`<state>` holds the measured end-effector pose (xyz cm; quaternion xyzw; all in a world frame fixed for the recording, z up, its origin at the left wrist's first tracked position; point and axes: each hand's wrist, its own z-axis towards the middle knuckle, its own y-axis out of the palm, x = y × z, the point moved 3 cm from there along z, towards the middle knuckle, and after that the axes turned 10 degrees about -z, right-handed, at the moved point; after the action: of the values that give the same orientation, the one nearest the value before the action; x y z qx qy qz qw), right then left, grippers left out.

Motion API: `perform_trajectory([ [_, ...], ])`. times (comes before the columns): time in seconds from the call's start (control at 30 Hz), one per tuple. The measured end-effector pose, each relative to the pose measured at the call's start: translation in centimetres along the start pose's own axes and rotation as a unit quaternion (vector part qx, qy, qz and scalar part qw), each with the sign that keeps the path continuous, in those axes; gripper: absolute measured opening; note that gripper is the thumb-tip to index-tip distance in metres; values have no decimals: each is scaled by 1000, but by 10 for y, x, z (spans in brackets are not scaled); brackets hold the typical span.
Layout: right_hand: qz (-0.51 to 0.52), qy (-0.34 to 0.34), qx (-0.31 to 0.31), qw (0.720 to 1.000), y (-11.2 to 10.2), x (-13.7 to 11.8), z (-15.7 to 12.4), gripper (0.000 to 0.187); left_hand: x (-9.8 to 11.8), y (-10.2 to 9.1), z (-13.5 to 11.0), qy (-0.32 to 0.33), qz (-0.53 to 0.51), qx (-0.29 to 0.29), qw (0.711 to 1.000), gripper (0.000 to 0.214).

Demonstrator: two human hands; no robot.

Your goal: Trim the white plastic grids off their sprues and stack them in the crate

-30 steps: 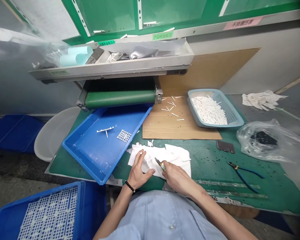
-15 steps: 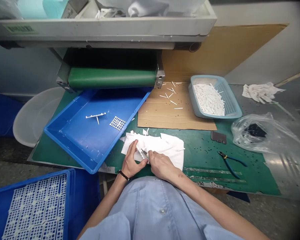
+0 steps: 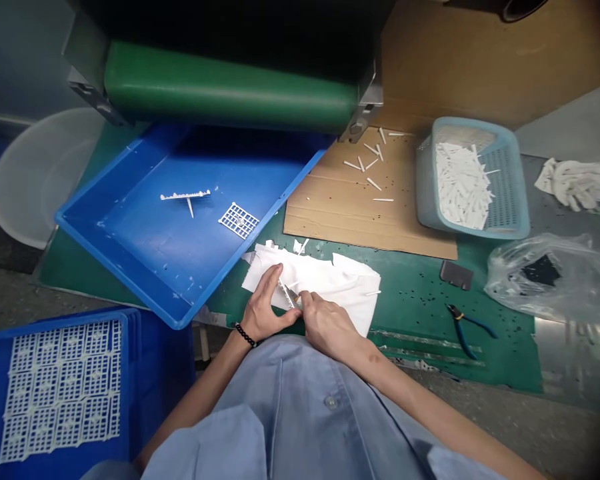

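Note:
My left hand (image 3: 263, 307), with a black bead bracelet, presses a small white plastic piece down on a white sheet (image 3: 330, 287) lying on the green mat; its fingers curl around the piece. My right hand (image 3: 327, 325) is closed on a small cutter (image 3: 291, 298) whose metal tip touches that piece between the two hands. A blue tray (image 3: 145, 267) just left of the hands holds a white grid part (image 3: 239, 220) and a white comb-like runner (image 3: 186, 197).
A light blue basket (image 3: 505, 227) of white sticks sits at the right on cardboard (image 3: 330, 213) with loose sticks. Blue-handled pliers (image 3: 465, 325), a dark chip (image 3: 456, 275) and a clear bag (image 3: 550, 280) lie right. A blue crate of white grids (image 3: 60, 390) stands lower left.
The view has tilted down and closer. My right hand with the cutter has slid left until it meets my left hand on the white piece.

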<state>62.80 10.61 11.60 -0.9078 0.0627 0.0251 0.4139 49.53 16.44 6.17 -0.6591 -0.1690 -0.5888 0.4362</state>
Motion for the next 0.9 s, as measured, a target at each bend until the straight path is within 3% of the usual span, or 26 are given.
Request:
perform_trajectory([
  [0.3,-4,6,71,997,21,1,7,24,-1,1,2,-6,-4,17,1000,85],
  [0.47,22,-15,170,985,43,6,14,21,-2,1,2,-25,-35,14,999,87],
  [0.6,86,-7,223,971,50,14,14,23,8,-7,0,-27,-30,-24,999,87],
  [0.67,131,-7,216,968,46,19,10,25,16,-15,-5,-23,32,3,999,84],
  [0.8,219,4,176,960,29,31,-6,30,26,-20,-16,-49,153,138,977,65],
  [0.9,240,34,177,954,20,42,-18,35,27,-7,-14,-84,212,130,965,49],
])
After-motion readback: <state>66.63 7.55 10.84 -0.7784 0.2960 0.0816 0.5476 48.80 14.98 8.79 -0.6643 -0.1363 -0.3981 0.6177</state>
